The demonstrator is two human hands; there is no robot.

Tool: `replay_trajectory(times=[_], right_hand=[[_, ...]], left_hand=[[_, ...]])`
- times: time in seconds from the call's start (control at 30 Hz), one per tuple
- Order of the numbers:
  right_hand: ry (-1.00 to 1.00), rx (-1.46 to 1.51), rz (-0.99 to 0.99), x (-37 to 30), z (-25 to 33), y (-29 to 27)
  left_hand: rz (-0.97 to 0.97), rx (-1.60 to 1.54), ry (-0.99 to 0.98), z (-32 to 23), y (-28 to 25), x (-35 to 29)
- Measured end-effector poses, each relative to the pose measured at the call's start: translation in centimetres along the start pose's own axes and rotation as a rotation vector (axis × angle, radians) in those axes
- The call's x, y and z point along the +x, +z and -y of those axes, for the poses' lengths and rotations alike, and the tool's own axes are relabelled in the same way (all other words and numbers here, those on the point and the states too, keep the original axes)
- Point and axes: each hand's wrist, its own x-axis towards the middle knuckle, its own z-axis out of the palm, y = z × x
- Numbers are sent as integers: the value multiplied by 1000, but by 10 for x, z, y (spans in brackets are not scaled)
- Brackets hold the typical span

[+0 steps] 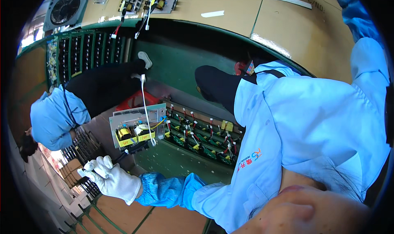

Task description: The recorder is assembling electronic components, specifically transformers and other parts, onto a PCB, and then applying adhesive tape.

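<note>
My left hand [110,177], in a white glove, is raised at lower left with its fingers curled together. Whatever sits between the fingertips is too small to make out. Just above the hand is a circuit board [137,125] with yellow-wrapped transformers [126,135] and a long white wire [145,106] ending in a plug. A black lead [123,154] runs from the board's lower edge toward my fingers; I cannot tell whether they grip it. My right arm, in a blue sleeve [365,24], reaches out at the top right edge, and its hand is out of view.
A green rack [197,145] beside my legs holds several upright boards. The cardboard-covered bench [230,2] carries more boards [162,0] with dangling wires. A fan [65,8] stands far left. A co-worker in a blue jacket [57,121] bends nearby, close to slotted racks [88,51].
</note>
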Motion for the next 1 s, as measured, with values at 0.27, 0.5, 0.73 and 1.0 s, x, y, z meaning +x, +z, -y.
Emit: replay_trajectory(times=[0.27,0.5,0.73,1.0], right_hand=[[-2,-363,-476,-127,14,343],[25,-492,-558,-195,36,434],[-62,-525,-354,-182,-12,361],[-204,-679,-186,-139,-70,226]], left_hand=[[-446,222,77,1,12,-52],[-419,130,44,5,-6,-92],[-578,173,88,-3,-29,-136],[-510,518,84,3,-46,-161]])
